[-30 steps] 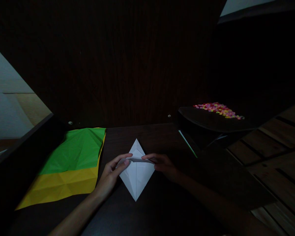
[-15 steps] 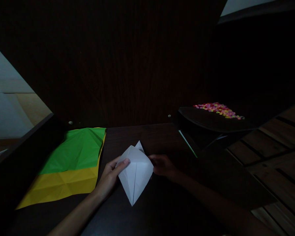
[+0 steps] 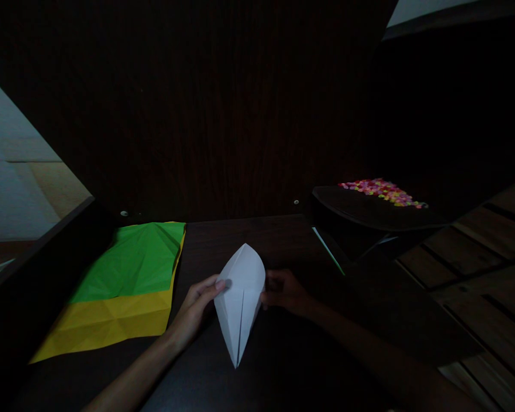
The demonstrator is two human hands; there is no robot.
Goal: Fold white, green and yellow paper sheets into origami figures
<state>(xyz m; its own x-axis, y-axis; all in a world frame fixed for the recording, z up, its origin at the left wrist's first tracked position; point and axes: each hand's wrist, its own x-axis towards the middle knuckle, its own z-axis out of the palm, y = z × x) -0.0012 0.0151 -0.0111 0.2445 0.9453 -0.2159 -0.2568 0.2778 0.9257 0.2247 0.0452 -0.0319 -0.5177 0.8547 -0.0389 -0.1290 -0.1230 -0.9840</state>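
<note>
- White paper (image 3: 240,303), folded to a narrow pointed form, sits at lower centre of the frame on the dark table (image 3: 283,355). Its sharp tip points toward the bottom edge; the rounded upper flap bulges toward the top. A centre seam runs down the lower half.
- Left hand (image 3: 195,309) grips the paper's left edge, thumb on the face, fingers pinched closed on the sheet.
- Right hand (image 3: 285,292) is at the paper's right edge, fingers curled against it. Light is poor here; it appears to pinch the edge, but the contact is not clearly seen.
- Green sheet (image 3: 133,263) lies flat at left of centre, creased, overlapping a yellow sheet (image 3: 107,326) whose band shows below it. Both are just left of the left hand, not touching it.
- A dark tray (image 3: 369,214) stands at right of centre, carrying a heap of small coloured pieces (image 3: 381,191) on its far side.
- A thin green strip (image 3: 328,257) lies beside the tray's near edge, apart from the right hand.
</note>
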